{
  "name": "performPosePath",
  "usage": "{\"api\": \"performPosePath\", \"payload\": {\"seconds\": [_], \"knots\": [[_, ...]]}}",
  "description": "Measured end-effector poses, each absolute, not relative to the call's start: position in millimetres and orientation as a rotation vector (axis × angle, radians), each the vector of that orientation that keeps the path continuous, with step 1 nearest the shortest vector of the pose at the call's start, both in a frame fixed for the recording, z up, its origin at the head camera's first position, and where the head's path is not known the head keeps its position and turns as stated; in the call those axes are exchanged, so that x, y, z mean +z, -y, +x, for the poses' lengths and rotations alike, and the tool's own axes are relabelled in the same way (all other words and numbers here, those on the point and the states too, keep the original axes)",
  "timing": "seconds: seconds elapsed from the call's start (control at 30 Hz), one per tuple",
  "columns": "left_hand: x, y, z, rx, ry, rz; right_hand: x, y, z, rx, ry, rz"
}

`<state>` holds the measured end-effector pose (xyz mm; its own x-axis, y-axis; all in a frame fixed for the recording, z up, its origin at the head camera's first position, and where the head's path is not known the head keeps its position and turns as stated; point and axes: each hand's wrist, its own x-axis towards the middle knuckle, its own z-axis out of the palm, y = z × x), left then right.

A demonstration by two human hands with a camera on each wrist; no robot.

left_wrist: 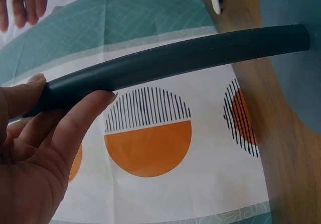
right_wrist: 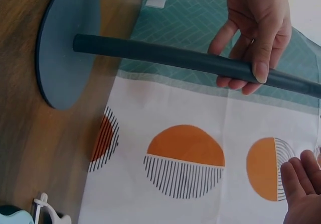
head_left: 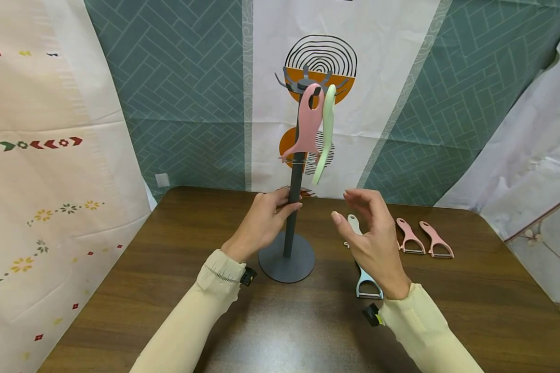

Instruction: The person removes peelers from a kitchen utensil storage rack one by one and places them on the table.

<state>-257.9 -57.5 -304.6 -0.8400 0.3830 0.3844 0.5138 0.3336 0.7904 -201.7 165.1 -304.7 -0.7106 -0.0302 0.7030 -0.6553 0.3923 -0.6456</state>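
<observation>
A dark grey utensil stand rises upright from a round base on the table. My left hand grips its pole partway up, thumb and fingers around it; the left wrist view shows the same pole in that hand. From the stand's top hooks hang a pink peeler and a light green peeler, seen edge-on. To the right of the pole, my right hand is in the air with loosely curved fingers, holding nothing. It partly hides a light blue peeler and a pale peeler on the table.
Two pink peelers lie on the right side of the brown wooden table. Patterned cloth hangs behind the table, and more cloth flanks it at both sides. Several curved hooks fan out from the stand's top.
</observation>
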Motion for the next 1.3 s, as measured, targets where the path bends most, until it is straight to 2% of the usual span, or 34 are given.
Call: {"api": "performPosePath", "payload": {"seconds": [1.3], "knots": [[-312,55,-255,-1.538,2.389,-0.828,-278,-142,-214,1.397,1.902,0.717]]}}
